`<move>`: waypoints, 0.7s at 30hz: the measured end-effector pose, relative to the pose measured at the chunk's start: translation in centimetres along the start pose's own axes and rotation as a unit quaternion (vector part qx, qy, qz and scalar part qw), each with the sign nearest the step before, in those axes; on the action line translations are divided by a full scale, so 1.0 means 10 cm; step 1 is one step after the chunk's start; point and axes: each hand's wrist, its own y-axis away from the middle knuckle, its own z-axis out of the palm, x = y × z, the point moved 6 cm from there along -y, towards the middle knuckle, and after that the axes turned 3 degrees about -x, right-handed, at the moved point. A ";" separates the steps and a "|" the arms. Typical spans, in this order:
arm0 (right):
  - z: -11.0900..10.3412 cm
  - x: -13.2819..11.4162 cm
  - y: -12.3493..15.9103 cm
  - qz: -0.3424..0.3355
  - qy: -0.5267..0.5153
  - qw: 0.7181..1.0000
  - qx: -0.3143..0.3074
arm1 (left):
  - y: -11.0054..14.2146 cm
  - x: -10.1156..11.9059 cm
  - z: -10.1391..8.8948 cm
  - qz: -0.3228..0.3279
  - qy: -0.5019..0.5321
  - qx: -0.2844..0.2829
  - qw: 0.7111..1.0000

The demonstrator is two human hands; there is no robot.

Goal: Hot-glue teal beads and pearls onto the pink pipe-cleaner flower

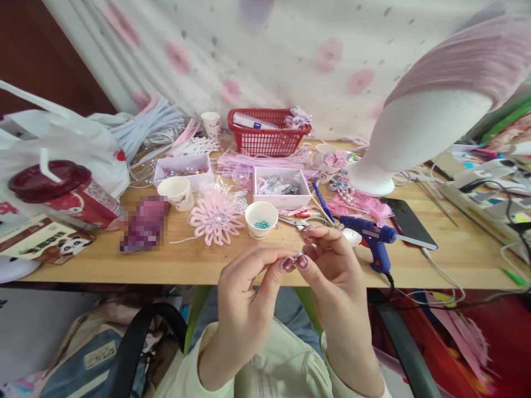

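Note:
My left hand (251, 298) and my right hand (336, 282) meet over the front edge of the table, thumbs and fingers pinched together. Whatever sits between the fingertips is too small to make out. Just beyond them stands a paper cup (261, 218) with small teal beads (261, 225) inside. Left of that cup lies a pink looped flower (216, 218) with pearly beads at its centre. A blue glue gun (373, 237) rests to the right of my right hand, a glue stick in its back end. Scissors (292, 221) lie partly hidden behind my fingers.
Behind are a white box of trimmings (282, 198), another box (182, 182), an empty-looking cup (176, 193) and a red basket (269, 146). A white mannequin head (415, 127) rises at right near a black phone (409, 221). A lidded drink (62, 190) stands left. Cables hang over the right edge.

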 end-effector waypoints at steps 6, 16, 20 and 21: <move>0.03 0.04 0.03 0.032 -0.002 0.999 -0.003 | 0.06 0.06 -0.01 0.028 -0.075 0.041 0.996; 0.10 0.09 0.05 0.072 -0.041 0.996 -0.019 | 0.05 0.09 -0.02 0.053 -0.086 0.053 0.994; 0.11 0.07 0.06 0.069 -0.050 0.996 -0.030 | 0.04 0.05 -0.04 0.029 -0.057 0.043 0.997; 0.11 0.05 0.06 0.063 -0.051 0.996 -0.032 | 0.04 0.03 -0.05 0.020 -0.047 0.035 0.998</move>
